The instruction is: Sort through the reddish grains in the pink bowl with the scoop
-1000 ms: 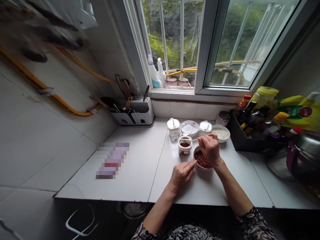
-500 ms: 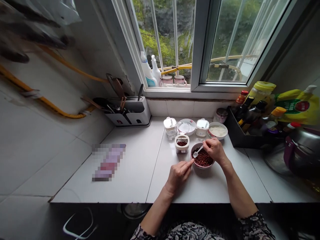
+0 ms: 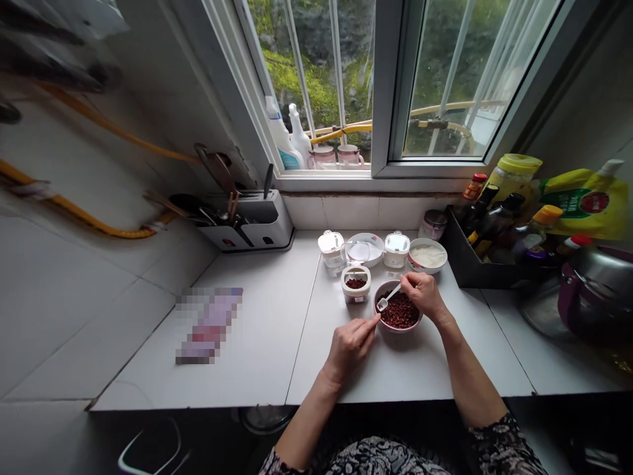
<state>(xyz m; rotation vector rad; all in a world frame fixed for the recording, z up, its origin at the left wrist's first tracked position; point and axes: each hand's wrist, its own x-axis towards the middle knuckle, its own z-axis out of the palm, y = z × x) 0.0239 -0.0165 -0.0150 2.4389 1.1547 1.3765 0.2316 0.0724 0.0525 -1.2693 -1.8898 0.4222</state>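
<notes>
My right hand [image 3: 421,295] pinches the handle of a small white spoon [image 3: 388,296], whose scoop sits over the left part of a bowl [image 3: 398,330]. Dark red dried peppercorns, as they appear, fill this bowl [image 3: 401,310]. At the bowl's left rim are the closed fingertips of my left hand [image 3: 352,344]; its thumb is partly hidden. Just left of the bowl stands a small clear jar [image 3: 356,292] with a pale rim, holding more of the dark red pieces.
Behind are two white-lidded jars [image 3: 330,245] [image 3: 396,249], a white plate [image 3: 372,247] and a bowl of white grains [image 3: 427,256]. A black bottle box [image 3: 479,272] and a steel pot [image 3: 598,277] stand right. A utensil holder [image 3: 270,224] is back left.
The spoon's scoop has shifted slightly left toward the bowl's rim. Both hands stay nearly in place, and the whole view has shifted a little.
</notes>
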